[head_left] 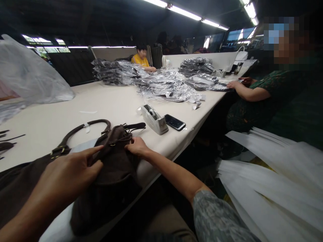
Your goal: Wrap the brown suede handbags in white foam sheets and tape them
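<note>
A dark brown bag [113,168] with a looped handle [73,132] lies at the near edge of the white table, partly over it. My left hand [73,168] is closed on the bag's edge, the index finger stretched along it and the thumb below. On the bag's right side, by its dark cords, my right hand [137,147] pinches the fabric. A small white tag hangs round the handle. Beyond my right hand stand a tape dispenser [154,119] and a phone [175,122] lying flat.
Plastic-wrapped packages [164,85] are piled across the table's far side. A person in green [272,87] works at the right edge; another in yellow [140,60] sits behind. White sheets [267,178] stand at lower right, and a clear plastic bag [35,74] at left.
</note>
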`<state>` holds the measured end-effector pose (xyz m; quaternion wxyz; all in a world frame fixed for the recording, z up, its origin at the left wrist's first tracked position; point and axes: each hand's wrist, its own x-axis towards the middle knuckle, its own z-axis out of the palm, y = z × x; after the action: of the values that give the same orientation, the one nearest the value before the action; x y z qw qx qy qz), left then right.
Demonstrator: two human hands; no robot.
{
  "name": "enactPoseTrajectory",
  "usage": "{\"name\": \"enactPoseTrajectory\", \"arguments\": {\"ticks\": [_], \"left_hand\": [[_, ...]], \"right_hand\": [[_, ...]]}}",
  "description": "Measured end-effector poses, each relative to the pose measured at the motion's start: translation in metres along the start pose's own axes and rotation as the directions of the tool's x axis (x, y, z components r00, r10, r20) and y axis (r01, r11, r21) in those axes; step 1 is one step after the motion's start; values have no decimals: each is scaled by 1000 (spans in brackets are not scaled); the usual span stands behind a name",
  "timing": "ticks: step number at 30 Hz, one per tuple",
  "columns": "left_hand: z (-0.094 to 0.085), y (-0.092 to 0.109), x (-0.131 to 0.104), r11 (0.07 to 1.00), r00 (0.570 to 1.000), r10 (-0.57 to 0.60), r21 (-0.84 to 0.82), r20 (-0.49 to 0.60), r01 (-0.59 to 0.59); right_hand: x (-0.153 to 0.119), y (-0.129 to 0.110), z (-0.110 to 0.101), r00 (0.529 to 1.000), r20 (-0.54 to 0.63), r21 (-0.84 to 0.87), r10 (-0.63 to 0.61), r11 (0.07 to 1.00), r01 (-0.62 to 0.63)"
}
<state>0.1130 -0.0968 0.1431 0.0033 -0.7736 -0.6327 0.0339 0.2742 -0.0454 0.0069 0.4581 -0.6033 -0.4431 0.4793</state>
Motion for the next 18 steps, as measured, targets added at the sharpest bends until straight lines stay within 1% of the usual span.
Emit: {"name": "enactPoseTrajectory", "arguments": {"ticks": [1, 2, 3, 4, 5, 7, 10, 11, 12, 13, 15, 16, 18], "left_hand": [[-2, 11, -2, 1000, 1000, 1, -10, 5, -1], [0, 21, -3, 999, 1000, 11, -33, -2, -11], [4, 31, -3, 997, 1000, 26, -68, -15, -27], [12, 41, -2, 993, 999, 50, -108, -18, -51], [22, 50, -1, 986, 997, 79, -144, -13, -80], [45, 66, 0, 974, 990, 137, -183, 25, -130], [74, 78, 1, 968, 983, 168, -202, 71, -151], [80, 79, 1, 966, 983, 168, -213, 73, -149], [84, 80, 1, 963, 983, 169, -227, 76, -147], [86, 80, 2, 960, 982, 169, -240, 79, -146], [86, 80, 3, 954, 981, 173, -261, 84, -146], [84, 80, 4, 951, 980, 177, -272, 86, -148], [80, 78, 7, 938, 976, 198, -306, 93, -161]], "right_hand": [[0, -1, -3, 994, -66, -182, -91, 980, 78], [0, -2, -6, 979, -105, -341, -176, 931, 131], [1, -3, -7, 964, -121, -462, -237, 873, 157], [3, -4, -8, 954, -125, -542, -271, 824, 163], [4, -3, -9, 952, -121, -589, -280, 793, 158], [6, -1, -11, 956, -124, -614, -267, 777, 137], [3, 4, -20, 961, -204, -555, -188, 831, 45], [0, 5, -25, 966, -209, -522, -151, 853, 20], [-4, 7, -30, 977, -183, -479, -109, 878, 8], [-8, 8, -36, 990, -124, -417, -67, 909, 9], [-19, 10, -48, 999, 53, -227, 6, 974, 6], [-25, 11, -55, 989, 146, -119, 36, 993, -18], [-35, 12, -66, 950, 302, 62, 73, 993, -96]]}}
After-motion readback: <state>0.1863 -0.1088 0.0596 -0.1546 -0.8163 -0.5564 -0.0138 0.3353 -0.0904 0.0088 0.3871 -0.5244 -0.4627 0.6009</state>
